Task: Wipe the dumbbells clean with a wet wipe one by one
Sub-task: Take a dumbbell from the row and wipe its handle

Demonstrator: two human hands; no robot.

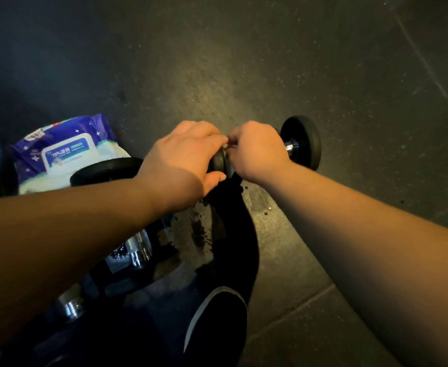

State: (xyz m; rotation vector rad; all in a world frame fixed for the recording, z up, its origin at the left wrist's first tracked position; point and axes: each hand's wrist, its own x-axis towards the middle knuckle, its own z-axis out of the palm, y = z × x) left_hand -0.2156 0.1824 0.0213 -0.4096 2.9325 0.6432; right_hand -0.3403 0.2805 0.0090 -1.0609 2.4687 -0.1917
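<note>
On the dark speckled rubber floor (323, 75), a small black dumbbell with round rubber heads and a chrome handle (301, 144) lies crosswise in front of the person. Its right head stands on edge on the floor, fully visible; its left head shows only as a dark rim between the two hands. The left hand (188, 154) covers that left head from above, fingers curled over it and thumb pressed against its near side. The right hand (257, 152) is closed around the handle, fingers wrapped under and out of sight; a sliver of pale material shows at its knuckles, but whether this is a wipe cannot be told. Left of the hands, a purple and white soft pack of wet wipes with a white flip lid (66, 152) rests on the floor. Just beside the pack, partly under the left forearm, lie further black dumbbells with chrome handles (135, 247). Near the lower edge sits a black shoe with a white sole stripe (217, 321).
</note>
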